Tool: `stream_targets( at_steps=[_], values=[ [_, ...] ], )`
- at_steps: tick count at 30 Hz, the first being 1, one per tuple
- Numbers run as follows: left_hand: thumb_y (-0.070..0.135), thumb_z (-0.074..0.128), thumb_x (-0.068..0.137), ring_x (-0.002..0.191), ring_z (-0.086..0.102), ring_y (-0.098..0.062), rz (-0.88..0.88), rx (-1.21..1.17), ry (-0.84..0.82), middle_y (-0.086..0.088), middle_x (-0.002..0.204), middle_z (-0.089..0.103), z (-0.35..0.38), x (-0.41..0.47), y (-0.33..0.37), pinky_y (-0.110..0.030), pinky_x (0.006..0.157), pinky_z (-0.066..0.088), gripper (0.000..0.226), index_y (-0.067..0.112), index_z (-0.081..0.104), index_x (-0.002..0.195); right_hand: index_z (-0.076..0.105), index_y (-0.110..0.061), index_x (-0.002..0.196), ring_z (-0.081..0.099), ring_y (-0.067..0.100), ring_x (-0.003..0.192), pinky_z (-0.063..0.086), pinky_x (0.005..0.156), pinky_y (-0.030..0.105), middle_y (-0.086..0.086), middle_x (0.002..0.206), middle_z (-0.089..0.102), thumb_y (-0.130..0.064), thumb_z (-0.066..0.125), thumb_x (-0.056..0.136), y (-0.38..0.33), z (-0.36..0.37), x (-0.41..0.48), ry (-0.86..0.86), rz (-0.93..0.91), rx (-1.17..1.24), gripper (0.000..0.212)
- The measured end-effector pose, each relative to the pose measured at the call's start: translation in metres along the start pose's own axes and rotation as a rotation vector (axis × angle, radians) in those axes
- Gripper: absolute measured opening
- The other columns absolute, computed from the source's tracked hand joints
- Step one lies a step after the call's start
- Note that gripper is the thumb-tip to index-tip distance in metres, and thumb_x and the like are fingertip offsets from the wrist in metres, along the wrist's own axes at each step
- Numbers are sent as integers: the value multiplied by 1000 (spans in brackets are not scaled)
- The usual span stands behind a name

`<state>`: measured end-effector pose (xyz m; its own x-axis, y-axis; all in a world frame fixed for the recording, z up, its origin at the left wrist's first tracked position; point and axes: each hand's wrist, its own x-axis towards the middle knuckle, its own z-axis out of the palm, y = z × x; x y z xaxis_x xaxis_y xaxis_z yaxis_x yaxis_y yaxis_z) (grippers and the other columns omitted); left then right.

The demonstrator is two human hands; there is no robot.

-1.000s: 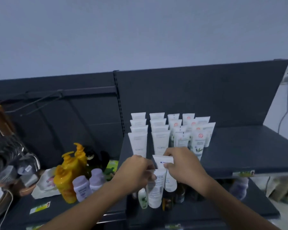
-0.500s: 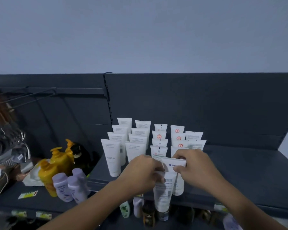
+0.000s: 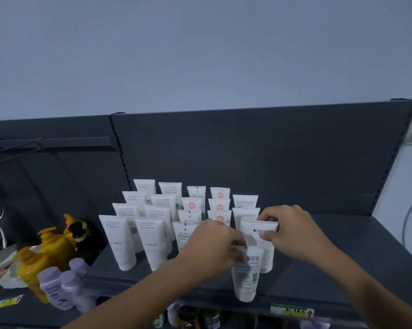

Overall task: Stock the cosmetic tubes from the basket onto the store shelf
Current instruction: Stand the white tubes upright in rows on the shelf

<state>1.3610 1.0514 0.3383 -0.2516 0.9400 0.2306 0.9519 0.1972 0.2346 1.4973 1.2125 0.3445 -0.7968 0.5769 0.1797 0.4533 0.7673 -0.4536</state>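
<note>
The left hand (image 3: 214, 245) pinches the crimped top of a white tube (image 3: 245, 279) standing cap-down at the shelf (image 3: 342, 262) front edge; the right hand (image 3: 292, 231) grips the crimp of a second tube (image 3: 262, 236) just behind it. Both look light and soft-walled (probably slick plastic), so the stiff crimp is the safest hold. The basket is out of view.

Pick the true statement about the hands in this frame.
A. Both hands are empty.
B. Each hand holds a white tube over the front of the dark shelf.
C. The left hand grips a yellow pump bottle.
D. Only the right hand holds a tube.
B: the left hand pinches the top of the nearer white tube, while the right hand holds the blue-printed tube just behind it, over the dark shelf.
</note>
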Motion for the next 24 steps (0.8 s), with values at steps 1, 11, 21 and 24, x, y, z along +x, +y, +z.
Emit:
stream_targets(
  at_steps=[1,11,21,24],
  values=[
    [40,70,90,90,65,-11,-1,5,2,10,98,77,2,5,3,-32,84,54,23,31,77,109,72,-36,86,65,3,79,56,77,31,-21,83,72,-31,79,79,5,-1,3,0,1,4,11],
    [27,59,97,80,56,-23,60,233,62,1,95,71,17,27,25,-28,82,33,18,22,75,92,72,-38,74,66,-3,84,53,74,21,-22,79,73,-28,84,73,40,12,40,-67,-34,108,16],
    [40,54,95,75,60,-14,88,370,156,9,85,73,38,38,13,-35,95,20,24,31,75,90,76,-32,77,68,-1,76,54,67,21,-17,77,74,-25,86,69,48,34,55,-128,-82,187,15],
    [40,54,95,76,61,-14,81,371,146,9,88,75,42,38,9,-34,92,19,23,31,75,92,73,-35,73,65,-3,73,46,65,14,-18,75,73,-26,88,69,48,39,58,-132,-92,179,18]
  ],
)
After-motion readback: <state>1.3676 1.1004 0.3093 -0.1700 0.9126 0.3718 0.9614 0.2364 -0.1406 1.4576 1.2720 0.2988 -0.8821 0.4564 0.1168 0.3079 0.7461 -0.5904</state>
